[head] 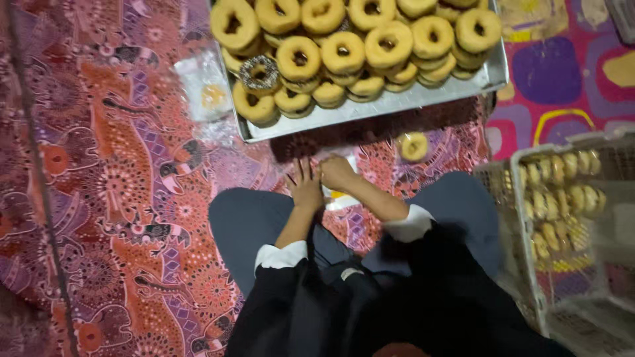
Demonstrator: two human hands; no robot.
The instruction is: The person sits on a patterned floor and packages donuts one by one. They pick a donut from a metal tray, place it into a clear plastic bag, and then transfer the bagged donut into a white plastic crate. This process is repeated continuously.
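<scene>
Now | my left hand (pixel 305 188) spread flat on the patterned cloth (pixel 119 165) | right hand (pixel 336 173) pinching a clear bag (pixel 338 198) (blurred) | tray (pixel 397 102) of doughnuts (pixel 344 53) just beyond.

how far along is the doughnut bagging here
Done: a white basket at the right holds rows of wrapped doughnuts, and one bagged doughnut lies left of the tray. In hand: both hands, left and right, press on a clear bag on the patterned cloth. Left: the metal tray is piled with doughnuts, and a loose doughnut lies beside it.
</scene>
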